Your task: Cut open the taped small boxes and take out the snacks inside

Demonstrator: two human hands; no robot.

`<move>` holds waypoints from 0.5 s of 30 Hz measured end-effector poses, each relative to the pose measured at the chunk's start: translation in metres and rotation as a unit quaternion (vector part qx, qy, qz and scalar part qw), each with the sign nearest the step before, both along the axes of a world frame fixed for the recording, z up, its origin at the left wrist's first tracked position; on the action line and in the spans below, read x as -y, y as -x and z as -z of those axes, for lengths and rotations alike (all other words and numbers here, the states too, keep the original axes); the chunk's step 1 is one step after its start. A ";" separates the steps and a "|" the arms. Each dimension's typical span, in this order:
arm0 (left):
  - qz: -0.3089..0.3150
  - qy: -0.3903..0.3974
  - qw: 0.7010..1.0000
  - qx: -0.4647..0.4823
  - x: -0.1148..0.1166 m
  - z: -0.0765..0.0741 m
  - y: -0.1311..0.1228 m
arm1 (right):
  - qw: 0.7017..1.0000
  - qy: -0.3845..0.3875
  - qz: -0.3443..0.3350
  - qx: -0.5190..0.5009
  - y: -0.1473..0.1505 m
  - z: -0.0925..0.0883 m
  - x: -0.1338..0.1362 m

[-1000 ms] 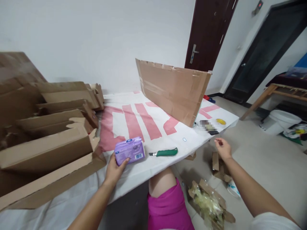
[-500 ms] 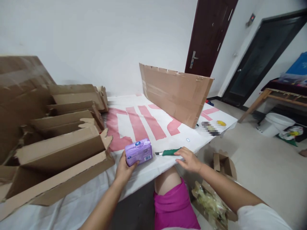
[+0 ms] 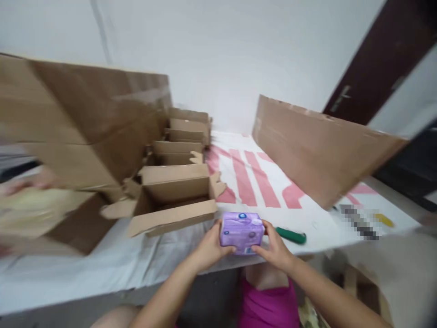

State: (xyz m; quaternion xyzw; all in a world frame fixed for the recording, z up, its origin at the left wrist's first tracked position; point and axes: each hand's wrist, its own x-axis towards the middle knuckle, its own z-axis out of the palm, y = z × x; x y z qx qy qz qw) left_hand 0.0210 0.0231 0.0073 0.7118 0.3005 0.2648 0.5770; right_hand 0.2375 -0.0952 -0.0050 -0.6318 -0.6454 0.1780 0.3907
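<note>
Gripping the purple pack (image 3: 241, 234) from both ends, with the left hand (image 3: 211, 246) closed on its left end and the right hand (image 3: 278, 248) closed on its right. Pressing both thumbs low on the near face and curling the fingers about the ends. Keeping the pack directly between the two palms, over the near edge of the cloth-covered bench (image 3: 160, 255); impossible to tell whether resting on the cloth or lifted just off it.

Just beside the right hand, on its right: green handle (image 3: 291, 235), lying on the cloth. Farther right, near one another: pixelated item (image 3: 360, 221) and yellow ring (image 3: 384, 220). Beyond the right hand, standing on edge: cardboard sheet (image 3: 317, 146). Just beyond the left hand and to its left: open carton (image 3: 177, 217), with more small boxes (image 3: 186, 125) lined up behind. Well left of the left hand, badly blurred: co-worker's hand (image 3: 27, 183), near another carton (image 3: 87, 228).
</note>
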 end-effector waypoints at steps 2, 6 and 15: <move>0.016 -0.004 1.000 -0.010 -0.007 -0.009 0.015 | 1.000 -0.026 -0.002 0.008 0.007 0.002 -0.010; 0.054 -0.024 0.998 -0.037 -0.023 -0.026 0.049 | 0.998 -0.055 -0.010 0.026 0.026 0.007 -0.028; -0.017 -0.064 0.961 -0.268 -0.058 -0.036 0.128 | 0.982 0.019 -0.184 0.025 0.075 0.024 -0.064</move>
